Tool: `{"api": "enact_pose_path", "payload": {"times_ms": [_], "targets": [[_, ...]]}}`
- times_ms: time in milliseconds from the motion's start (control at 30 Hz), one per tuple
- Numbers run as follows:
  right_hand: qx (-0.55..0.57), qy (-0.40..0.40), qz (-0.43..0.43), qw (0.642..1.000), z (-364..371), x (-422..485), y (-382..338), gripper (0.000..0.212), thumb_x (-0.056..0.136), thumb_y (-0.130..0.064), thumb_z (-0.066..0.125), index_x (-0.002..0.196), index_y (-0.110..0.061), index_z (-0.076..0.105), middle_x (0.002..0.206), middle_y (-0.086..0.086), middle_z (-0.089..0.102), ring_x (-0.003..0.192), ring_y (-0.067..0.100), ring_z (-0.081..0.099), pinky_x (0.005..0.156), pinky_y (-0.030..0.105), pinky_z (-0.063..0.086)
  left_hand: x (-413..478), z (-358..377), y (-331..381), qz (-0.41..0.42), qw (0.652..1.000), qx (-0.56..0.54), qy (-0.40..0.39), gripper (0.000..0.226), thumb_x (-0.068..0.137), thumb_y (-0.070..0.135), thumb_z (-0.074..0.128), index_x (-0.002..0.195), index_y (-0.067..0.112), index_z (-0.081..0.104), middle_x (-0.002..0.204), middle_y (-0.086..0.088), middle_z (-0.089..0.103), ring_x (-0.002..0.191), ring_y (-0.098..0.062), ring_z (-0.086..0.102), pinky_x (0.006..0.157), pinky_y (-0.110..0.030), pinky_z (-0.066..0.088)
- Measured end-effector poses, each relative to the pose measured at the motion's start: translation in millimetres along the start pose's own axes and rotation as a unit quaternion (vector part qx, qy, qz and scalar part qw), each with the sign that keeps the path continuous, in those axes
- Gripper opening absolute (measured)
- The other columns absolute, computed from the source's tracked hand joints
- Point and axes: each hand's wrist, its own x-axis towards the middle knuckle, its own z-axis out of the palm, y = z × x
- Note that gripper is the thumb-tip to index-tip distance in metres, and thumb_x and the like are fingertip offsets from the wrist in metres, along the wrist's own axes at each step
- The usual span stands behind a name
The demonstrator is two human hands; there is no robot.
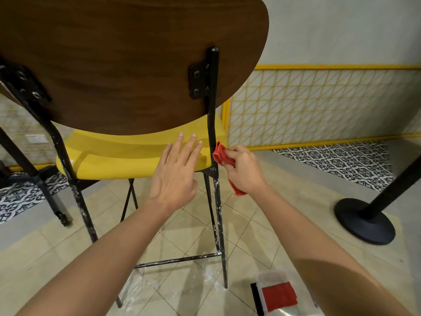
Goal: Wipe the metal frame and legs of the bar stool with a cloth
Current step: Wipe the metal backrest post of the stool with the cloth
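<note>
The stool fills the view from 9 to 12 o'clock. It is seen from behind, with a dark wooden backrest above a yellow seat on a black metal frame. Its right post runs down from the backrest past the seat's corner and becomes the right leg, which is flecked with white marks. The left post stands at 9 o'clock and is flecked the same way. A crossbar joins the legs at 6 o'clock.

The right grip, just right of centre, is curled round a bunched red cloth. It pinches the cloth between thumb and fingers and holds it against the right post, just above where the post meets the seat. One tail of the cloth hangs below the wrist.

The left grip lies at 9 o'clock of the cloth. Its fingers are straight and spread, pointing toward 1 o'clock over the seat's rear edge. I cannot tell whether the palm touches the seat.

A clear tub holding something red sits on the tiled floor at 5 o'clock. A round black base with a slanted pole is at 4 o'clock. A yellow lattice panel lines the wall at 2 o'clock.
</note>
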Motion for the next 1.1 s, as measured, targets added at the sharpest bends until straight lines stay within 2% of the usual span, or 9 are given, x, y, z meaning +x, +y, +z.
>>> {"api": "enact_pose_path", "payload": {"times_ms": [133,200,267,333,467,600,767,933,1100], "targets": [[-0.054,-0.04,-0.017,0.998,5,-8,7,0.032,0.088,-0.011,0.057,0.12,-0.015,0.064,0.117,0.001,0.058,0.105,0.022,0.056,0.085,0.033,0.047,-3,0,1,-0.025,0.997,-0.026,-0.061,0.083,0.077,0.022,0.061,0.15,0.012,0.021,0.156,-0.008,0.022,0.145,-0.029,0.012,0.115,-0.042,0.018],[-0.088,-0.006,-0.059,0.994,-3,-8,10,0.036,0.086,-0.008,0.059,0.12,-0.016,0.065,0.115,0.002,0.06,0.102,0.024,0.057,0.082,0.039,0.052,-3,4,0,-0.045,0.994,-0.049,-0.092,0.08,0.082,0.026,0.058,0.149,0.013,0.018,0.155,-0.007,0.022,0.145,-0.028,0.013,0.115,-0.04,0.018],[-0.079,0.071,-0.116,0.988,-11,-4,3,0.039,0.081,-0.004,0.065,0.118,-0.014,0.066,0.107,0.008,0.063,0.096,0.027,0.06,0.076,0.036,0.054,-4,8,-2,-0.059,0.99,-0.064,-0.112,0.08,0.083,0.034,0.058,0.149,0.014,0.018,0.155,-0.007,0.023,0.144,-0.028,0.016,0.115,-0.039,0.018],[-0.093,0.101,-0.176,0.975,-14,0,-6,0.044,0.076,-0.002,0.068,0.119,-0.015,0.065,0.105,0.009,0.064,0.094,0.027,0.061,0.069,0.034,0.053,-5,10,-3,-0.066,0.988,-0.067,-0.127,0.083,0.083,0.041,0.058,0.149,0.015,0.016,0.156,-0.006,0.018,0.144,-0.028,0.014,0.116,-0.04,0.017],[-0.158,0.068,-0.223,0.959,-12,4,-11,0.05,0.071,-0.001,0.073,0.117,-0.018,0.066,0.102,0.011,0.06,0.087,0.03,0.058,0.054,0.038,0.054,-7,12,-4,-0.06,0.988,-0.068,-0.128,0.087,0.083,0.045,0.059,0.15,0.016,0.011,0.158,-0.006,0.013,0.146,-0.028,0.01,0.117,-0.04,0.015],[-0.228,0.034,-0.272,0.934,-11,-2,-7,0.045,0.068,-0.006,0.077,0.112,-0.017,0.069,0.097,0.012,0.059,0.082,0.028,0.059,0.051,0.033,0.05,-7,14,-6,-0.059,0.987,-0.063,-0.136,0.089,0.083,0.045,0.06,0.151,0.016,0.008,0.159,-0.006,0.01,0.146,-0.028,0.008,0.118,-0.041,0.015],[-0.229,0.073,-0.249,0.938,-7,4,-12,0.043,0.074,-0.007,0.071,0.116,-0.012,0.066,0.103,0.015,0.06,0.086,0.031,0.058,0.052,0.036,0.053,-6,15,-7,-0.057,0.987,-0.055,-0.142,0.092,0.083,0.046,0.061,0.151,0.017,0.005,0.159,-0.005,0.009,0.146,-0.028,0.007,0.118,-0.041,0.015],[-0.294,0.032,-0.318,0.901,3,-4,-3,0.038,0.074,-0.002,0.07,0.111,-0.01,0.066,0.107,0.015,0.059,0.085,0.03,0.057,0.054,0.04,0.051,-7,16,-9,-0.059,0.987,-0.042,-0.141,0.093,0.084,0.042,0.062,0.151,0.017,0.004,0.159,-0.005,0.008,0.146,-0.028,0.007,0.117,-0.041,0.015],[-0.295,0.097,-0.279,0.909,10,-5,-5,0.046,0.071,-0.007,0.075,0.116,-0.012,0.065,0.107,0.013,0.061,0.085,0.029,0.059,0.052,0.035,0.05,-6,16,-10,-0.056,0.988,-0.039,-0.142,0.092,0.085,0.042,0.061,0.151,0.018,0.002,0.16,-0.004,0.007,0.146,-0.027,0.007,0.117,-0.04,0.015]]}}
